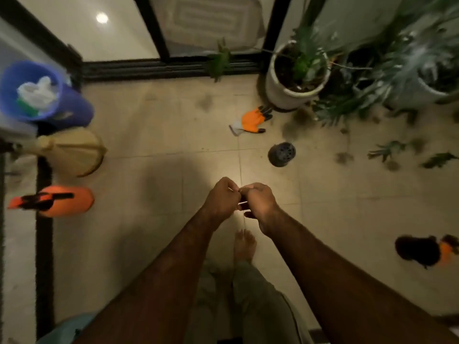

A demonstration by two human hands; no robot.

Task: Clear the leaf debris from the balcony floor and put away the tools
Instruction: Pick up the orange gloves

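Note:
My left hand (222,196) and my right hand (259,203) are held together above the tiled floor (161,135), fingers curled. Between them they pinch something thin and pale; what it is I cannot tell. Green leaf debris (387,150) lies scattered on the tiles at the right, with another leaf (438,160) beside it and dark soil smudges around. An orange work glove (252,120) lies on the floor near the white plant pot (295,78). A second orange-and-black glove (429,250) lies at the right edge.
A small black plastic pot (282,153) lies on the tiles. At the left stand a blue bucket (32,90) holding white and green items, a tan basket (72,151) and an orange sprayer (57,201). Potted plants (409,58) crowd the back right. A sliding door track (161,68) runs behind.

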